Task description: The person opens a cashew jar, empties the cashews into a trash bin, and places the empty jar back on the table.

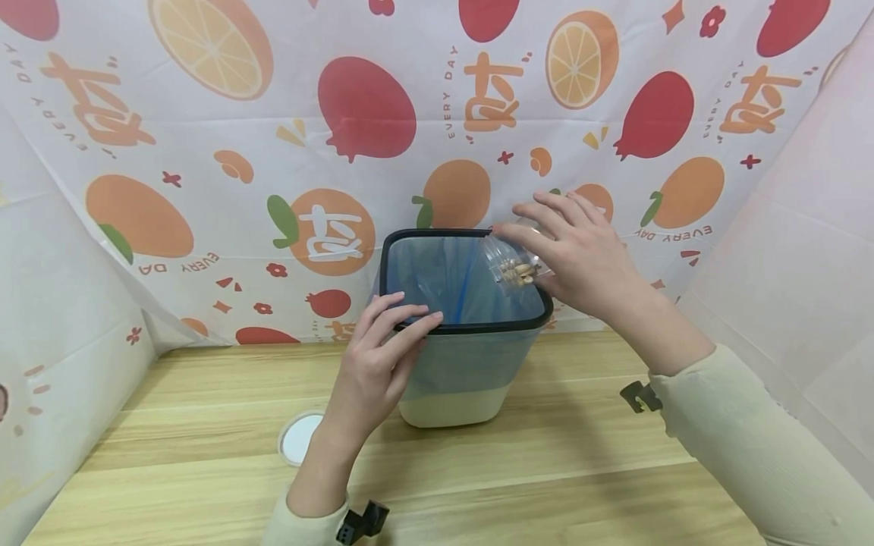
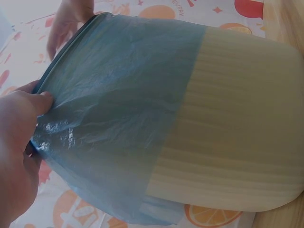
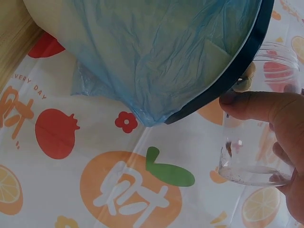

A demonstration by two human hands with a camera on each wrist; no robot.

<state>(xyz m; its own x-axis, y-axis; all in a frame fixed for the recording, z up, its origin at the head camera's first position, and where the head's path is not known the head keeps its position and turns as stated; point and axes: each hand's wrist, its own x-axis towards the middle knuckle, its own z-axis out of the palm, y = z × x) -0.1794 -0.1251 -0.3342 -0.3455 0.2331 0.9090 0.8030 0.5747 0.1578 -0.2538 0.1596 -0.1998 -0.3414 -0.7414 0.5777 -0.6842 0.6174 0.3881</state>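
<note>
A cream trash bin (image 1: 451, 409) stands upright, lined with a blue plastic bag (image 1: 471, 364) under a black rim (image 1: 478, 328). My left hand (image 1: 375, 356) grips the near left of the rim, its fingers over the edge and its thumb (image 2: 43, 102) against the bag outside. In my right hand (image 1: 580, 258) is a clear plastic jar (image 3: 251, 156), gripped around its side and tipped with its threaded mouth over the bin's right side. Small tan pieces (image 1: 517, 271), too blurred to name, lie toward the jar's mouth. The bin's bottom inside is hidden.
A round white lid (image 1: 300, 438) lies on the wooden table (image 1: 205, 425), left of the bin beside my left forearm. Behind the bin hangs a fruit-print cloth (image 1: 410, 189), with pale cloth walls (image 1: 785, 250) at both sides.
</note>
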